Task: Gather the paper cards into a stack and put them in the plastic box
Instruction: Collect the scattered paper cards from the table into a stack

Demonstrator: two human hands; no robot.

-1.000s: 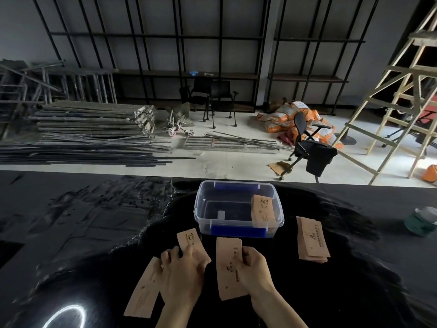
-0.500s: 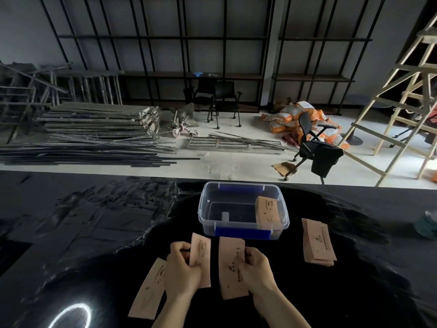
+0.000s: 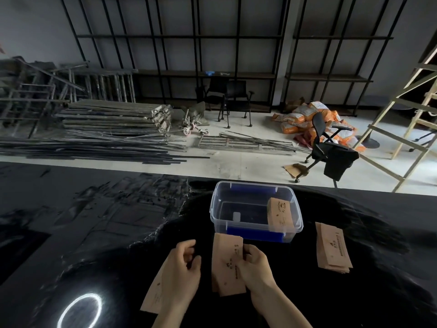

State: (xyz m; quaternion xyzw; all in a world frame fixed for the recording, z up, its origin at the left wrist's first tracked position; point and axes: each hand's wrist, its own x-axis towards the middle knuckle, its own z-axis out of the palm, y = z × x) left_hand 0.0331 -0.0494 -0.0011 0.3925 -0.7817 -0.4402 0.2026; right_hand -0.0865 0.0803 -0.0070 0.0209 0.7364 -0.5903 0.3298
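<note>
My right hand point(image 3: 254, 265) pinched small stack of cards point(image 3: 227, 265), held upright just in front of plastic box point(image 3: 256, 213). My left hand point(image 3: 183, 273) empty, fingers loosely curled, over loose card point(image 3: 155, 295) on black table point(image 3: 331, 301). One card point(image 3: 280, 214) leaned inside box. Another pile point(image 3: 332, 248) lay right of box.

Head view, angled forward and down (close over table point(image 3: 71, 233))
</note>
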